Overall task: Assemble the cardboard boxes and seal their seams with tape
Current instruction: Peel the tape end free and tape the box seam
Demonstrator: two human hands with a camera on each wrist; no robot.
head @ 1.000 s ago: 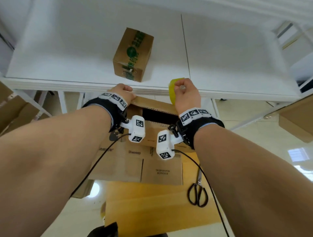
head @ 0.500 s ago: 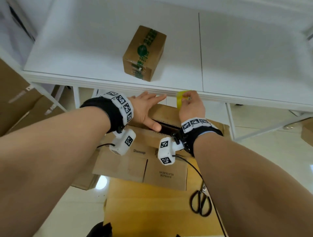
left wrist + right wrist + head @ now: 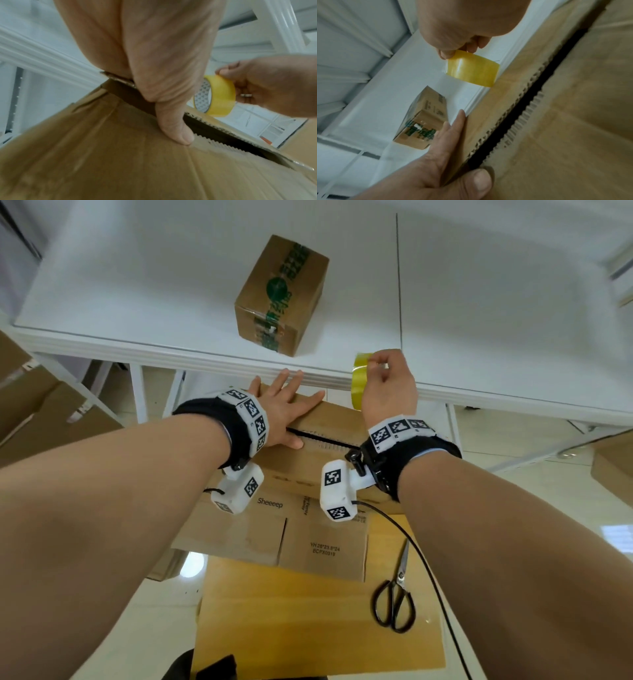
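Observation:
A brown cardboard box stands below the white table's front edge, its two top flaps nearly closed with a dark gap between them. My left hand lies flat on the flaps, fingers spread, thumb at the gap. My right hand holds a yellow roll of tape upright above the far flap, fingertips pinching its rim. The tape roll hangs just over the cardboard. The same roll shows in the left wrist view to the right of my thumb.
A small sealed box with green printed tape sits on the white table. Flat cardboard sheets lie under the box on a wooden surface. Black-handled scissors lie at the right. More cartons stand at both sides.
My left hand went from gripping the far flap to lying flat with spread fingers on the flaps. The gap between the flaps has narrowed. The right hand still holds the tape.

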